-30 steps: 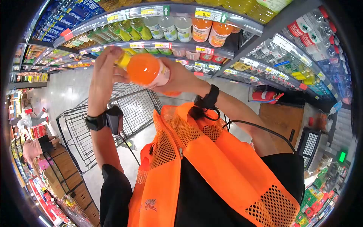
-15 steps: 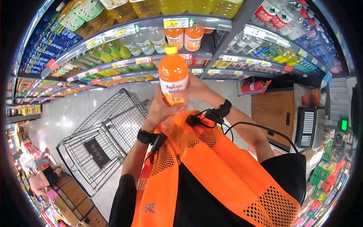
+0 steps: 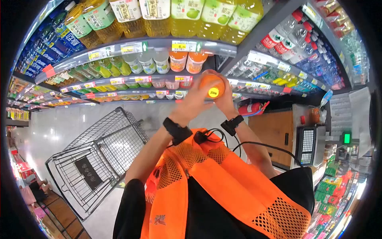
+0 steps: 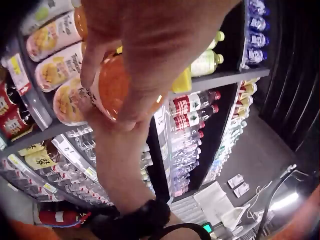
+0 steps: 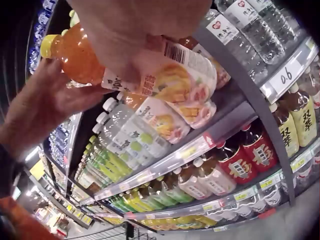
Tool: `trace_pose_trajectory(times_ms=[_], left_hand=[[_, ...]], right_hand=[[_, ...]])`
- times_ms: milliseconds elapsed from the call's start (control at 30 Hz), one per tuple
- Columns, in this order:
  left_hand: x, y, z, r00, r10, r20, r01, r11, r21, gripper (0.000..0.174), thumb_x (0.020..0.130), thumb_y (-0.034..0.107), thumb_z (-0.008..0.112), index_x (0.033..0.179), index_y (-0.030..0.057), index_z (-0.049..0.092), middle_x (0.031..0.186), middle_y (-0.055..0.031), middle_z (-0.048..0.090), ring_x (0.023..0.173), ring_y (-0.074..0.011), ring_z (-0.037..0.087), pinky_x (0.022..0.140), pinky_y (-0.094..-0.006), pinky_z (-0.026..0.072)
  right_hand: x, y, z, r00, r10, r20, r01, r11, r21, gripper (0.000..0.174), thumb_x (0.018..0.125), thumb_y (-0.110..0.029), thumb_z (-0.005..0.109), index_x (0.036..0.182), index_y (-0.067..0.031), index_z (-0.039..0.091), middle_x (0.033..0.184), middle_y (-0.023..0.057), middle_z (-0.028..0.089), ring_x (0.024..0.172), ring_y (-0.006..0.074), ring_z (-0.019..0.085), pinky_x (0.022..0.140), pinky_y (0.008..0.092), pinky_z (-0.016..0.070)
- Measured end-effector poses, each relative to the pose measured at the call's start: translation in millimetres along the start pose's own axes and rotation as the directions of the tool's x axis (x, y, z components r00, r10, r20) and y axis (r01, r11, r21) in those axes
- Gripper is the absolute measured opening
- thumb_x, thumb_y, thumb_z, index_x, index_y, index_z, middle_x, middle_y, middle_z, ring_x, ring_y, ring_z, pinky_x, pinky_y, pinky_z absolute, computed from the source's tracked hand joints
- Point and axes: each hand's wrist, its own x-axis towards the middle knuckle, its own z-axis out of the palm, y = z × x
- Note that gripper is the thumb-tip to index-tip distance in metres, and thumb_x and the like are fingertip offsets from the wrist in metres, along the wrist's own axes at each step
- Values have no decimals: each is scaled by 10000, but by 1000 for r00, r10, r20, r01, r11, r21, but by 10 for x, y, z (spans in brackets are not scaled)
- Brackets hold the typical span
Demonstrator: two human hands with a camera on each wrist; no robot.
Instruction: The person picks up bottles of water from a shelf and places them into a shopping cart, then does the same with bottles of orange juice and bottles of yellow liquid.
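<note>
An orange juice bottle (image 3: 211, 81) with a yellow cap and a white label is held by both hands in front of a shelf, its cap end pointing back at the head camera. My left hand (image 3: 195, 97) wraps its left side and my right hand (image 3: 227, 99) grips its right side. In the left wrist view, the left hand (image 4: 150, 40) curls over the bottle (image 4: 117, 85). In the right wrist view, the right hand (image 5: 135, 25) holds the bottle (image 5: 85, 52) by its labelled body, and the left hand (image 5: 45, 105) cups its neck end.
Similar orange bottles (image 3: 187, 59) stand on the shelf just behind, with pale and green drinks to their left and water bottles (image 3: 286, 47) on the right. An empty wire shopping cart (image 3: 99, 151) stands lower left. A scale (image 3: 306, 145) sits right, past a red fire extinguisher (image 3: 252, 108).
The bottle went from upright in front of me to tipped with its cap toward me, and both hands carried it up and closer to the shelf of orange bottles.
</note>
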Motion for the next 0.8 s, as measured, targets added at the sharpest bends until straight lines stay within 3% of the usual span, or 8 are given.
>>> trace_pose_trajectory(times_ms=[133,167,200,367,533,633,733,800], left_hand=[[256,-146,215,980,32,-195,-34,999,-9,494,783,-45,712,1243,84,589,1483,-256,352,1389,-446,368,1128,-454,384],[299,-199,207,979,24,-201,-28,999,-15,485,787,-53,701,1239,83,591,1480,-259,355,1386,-448,370,1125,-457,387],[320,-249,219,980,13,-201,-19,999,-29,477,791,-60,691,1236,83,592,1477,-261,358,1384,-451,373,1121,-460,391],[428,-317,330,974,12,-226,8,996,88,450,838,-55,629,1254,107,575,1476,-248,379,1321,-453,446,1057,-460,453],[583,-373,479,947,-79,-312,115,988,98,420,857,1,638,1263,71,556,1406,-276,437,1299,-477,436,1051,-491,434],[694,-402,539,922,-132,-365,191,973,130,405,885,39,625,1278,87,537,1391,-272,455,1227,-473,496,994,-492,466],[781,-436,522,923,-106,-370,187,964,190,426,881,72,644,1290,93,528,1359,-267,472,1180,-478,508,966,-507,468],[835,-394,460,925,-90,-368,190,951,244,463,867,83,664,1307,90,520,1331,-256,479,1154,-477,501,964,-504,467]], right_hand=[[354,-126,51,936,342,81,-273,562,780,666,804,66,729,1372,-46,400,1379,139,517,1262,274,539,1058,375,463],[327,-118,62,993,107,41,-115,943,313,600,862,42,673,1383,-54,392,1405,130,494,1284,266,518,1063,377,460],[299,-95,68,991,-134,-1,129,957,-260,535,919,17,618,1393,-61,384,1431,121,471,1305,257,498,1069,379,456],[398,50,112,997,23,-76,-10,985,173,485,1020,-214,532,1446,-81,342,1450,93,455,1327,232,470,1087,387,432],[488,101,58,932,362,-6,-213,561,800,525,1039,-307,500,1476,-88,309,1467,82,436,1343,219,449,1105,403,408],[444,-187,147,896,441,-47,-266,619,739,583,1044,-381,481,1509,-104,265,1522,62,360,1401,209,366,1128,433,364],[475,-31,138,984,121,-135,-110,990,87,715,947,-181,645,1511,-42,226,1550,182,252,1448,338,259,1138,470,321],[499,127,118,991,14,-134,-33,990,-140,782,891,-75,685,1508,-12,209,1537,232,241,1442,395,248,1142,478,312]])
